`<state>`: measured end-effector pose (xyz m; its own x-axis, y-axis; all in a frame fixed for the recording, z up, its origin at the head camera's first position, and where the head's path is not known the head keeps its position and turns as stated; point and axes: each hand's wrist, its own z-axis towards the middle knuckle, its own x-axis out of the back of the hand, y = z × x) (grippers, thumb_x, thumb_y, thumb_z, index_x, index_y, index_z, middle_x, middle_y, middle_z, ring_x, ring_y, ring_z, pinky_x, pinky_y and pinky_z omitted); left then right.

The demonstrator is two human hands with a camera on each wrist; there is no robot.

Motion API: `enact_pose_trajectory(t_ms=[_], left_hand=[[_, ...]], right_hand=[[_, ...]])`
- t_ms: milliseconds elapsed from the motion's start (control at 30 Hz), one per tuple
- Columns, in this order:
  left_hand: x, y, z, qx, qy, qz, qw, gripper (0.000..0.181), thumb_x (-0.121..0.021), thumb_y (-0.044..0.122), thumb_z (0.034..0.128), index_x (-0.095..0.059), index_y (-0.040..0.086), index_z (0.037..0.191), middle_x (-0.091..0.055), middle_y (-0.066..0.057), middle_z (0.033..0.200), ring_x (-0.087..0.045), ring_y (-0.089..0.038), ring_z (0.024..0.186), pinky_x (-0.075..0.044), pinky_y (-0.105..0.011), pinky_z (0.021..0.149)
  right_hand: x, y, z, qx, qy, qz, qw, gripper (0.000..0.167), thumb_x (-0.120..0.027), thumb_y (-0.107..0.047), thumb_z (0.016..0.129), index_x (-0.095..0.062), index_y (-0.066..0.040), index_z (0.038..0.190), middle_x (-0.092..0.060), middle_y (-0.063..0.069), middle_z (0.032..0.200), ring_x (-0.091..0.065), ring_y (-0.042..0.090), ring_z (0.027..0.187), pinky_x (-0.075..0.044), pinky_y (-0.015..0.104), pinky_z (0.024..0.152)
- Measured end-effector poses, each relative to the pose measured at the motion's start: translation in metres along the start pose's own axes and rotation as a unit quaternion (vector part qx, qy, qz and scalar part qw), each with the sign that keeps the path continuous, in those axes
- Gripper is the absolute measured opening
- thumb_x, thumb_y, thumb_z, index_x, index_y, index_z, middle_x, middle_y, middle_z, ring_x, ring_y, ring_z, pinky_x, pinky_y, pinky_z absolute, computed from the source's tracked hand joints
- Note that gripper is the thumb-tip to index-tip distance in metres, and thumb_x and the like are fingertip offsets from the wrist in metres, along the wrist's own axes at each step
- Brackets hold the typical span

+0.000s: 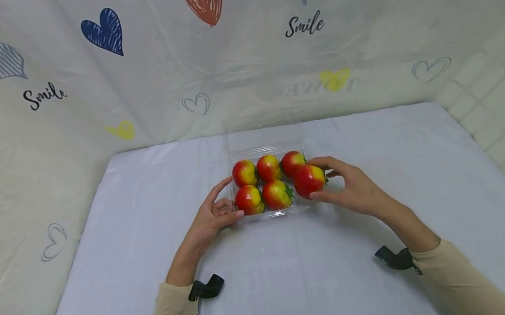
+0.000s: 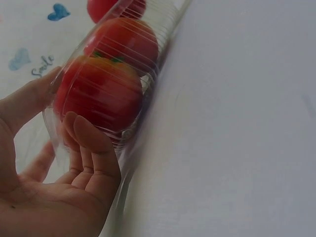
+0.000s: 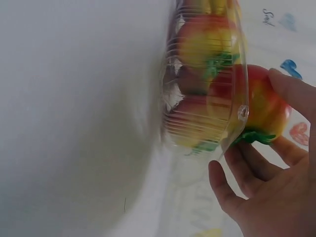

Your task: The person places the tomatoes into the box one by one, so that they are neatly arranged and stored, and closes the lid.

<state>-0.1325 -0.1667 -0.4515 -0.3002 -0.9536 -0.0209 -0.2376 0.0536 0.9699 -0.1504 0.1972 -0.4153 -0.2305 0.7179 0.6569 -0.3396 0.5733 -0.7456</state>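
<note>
A clear plastic clamshell box (image 1: 272, 214) lies on the table with its lid (image 1: 261, 136) folded back. Several red-and-yellow tomatoes (image 1: 244, 173) with green leaves sit in it in two rows. My left hand (image 1: 208, 222) grips the box's left end, one finger at the far side and the thumb on the near corner. With thumb and fingers, my right hand (image 1: 351, 188) holds another tomato (image 1: 307, 181) at the near right corner. In the right wrist view this held tomato (image 3: 264, 101) stands partly above the box's rim, its leaves toward the palm.
A white cloth covers the table (image 1: 267, 291). Behind it hangs a pale curtain (image 1: 250, 54) printed with hearts and words, close to the raised lid. A dark wrist mount (image 1: 207, 287) sits on the left sleeve, and a similar mount (image 1: 394, 258) on the right.
</note>
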Motion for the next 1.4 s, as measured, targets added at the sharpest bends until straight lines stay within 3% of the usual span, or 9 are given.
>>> enact_pose_trajectory(t_ms=[500, 900, 1233, 1400], left_hand=[[0.0003, -0.0010, -0.0001, -0.006, -0.002, -0.003, 1.0000, 0.081, -0.076, 0.010, 0.0928, -0.037, 0.038, 0.158, -0.054, 0.002, 0.086, -0.054, -0.015, 0.078, -0.048, -0.025, 0.072], [0.0000, -0.0004, -0.0001, -0.008, -0.008, -0.014, 0.9998, 0.082, -0.076, 0.008, 0.0934, -0.036, 0.036, 0.160, -0.054, 0.004, 0.086, -0.055, -0.012, 0.074, -0.051, -0.024, 0.072], [0.0000, -0.0015, 0.0008, -0.008, -0.008, -0.012, 0.9999, 0.082, -0.075, 0.007, 0.0935, -0.035, 0.034, 0.160, -0.054, 0.002, 0.086, -0.055, -0.014, 0.076, -0.051, -0.025, 0.072], [0.0001, -0.0005, 0.0007, -0.009, -0.007, -0.008, 0.9999, 0.082, -0.075, 0.007, 0.0936, -0.035, 0.036, 0.160, -0.054, 0.003, 0.085, -0.055, -0.013, 0.074, -0.051, -0.025, 0.072]], right_hand=[[-0.0058, -0.0016, 0.0037, 0.016, -0.024, -0.059, 0.9978, 0.069, -0.087, -0.029, 0.085, -0.055, -0.017, 0.145, -0.059, 0.009, 0.145, -0.055, 0.032, 0.134, -0.051, 0.060, 0.107], [-0.0053, -0.0014, 0.0043, 0.027, -0.044, -0.067, 0.9964, 0.065, -0.084, -0.027, 0.088, -0.056, -0.016, 0.145, -0.057, 0.009, 0.146, -0.051, 0.032, 0.137, -0.048, 0.061, 0.110], [-0.0058, 0.0022, 0.0026, 0.042, -0.039, -0.068, 0.9960, 0.053, -0.079, -0.027, 0.093, -0.060, -0.014, 0.142, -0.058, 0.011, 0.146, -0.053, 0.035, 0.136, -0.046, 0.062, 0.112], [-0.0060, 0.0044, 0.0030, 0.061, -0.009, -0.044, 0.9971, 0.052, -0.080, -0.021, 0.092, -0.061, -0.012, 0.140, -0.061, 0.009, 0.142, -0.056, 0.034, 0.133, -0.048, 0.063, 0.109]])
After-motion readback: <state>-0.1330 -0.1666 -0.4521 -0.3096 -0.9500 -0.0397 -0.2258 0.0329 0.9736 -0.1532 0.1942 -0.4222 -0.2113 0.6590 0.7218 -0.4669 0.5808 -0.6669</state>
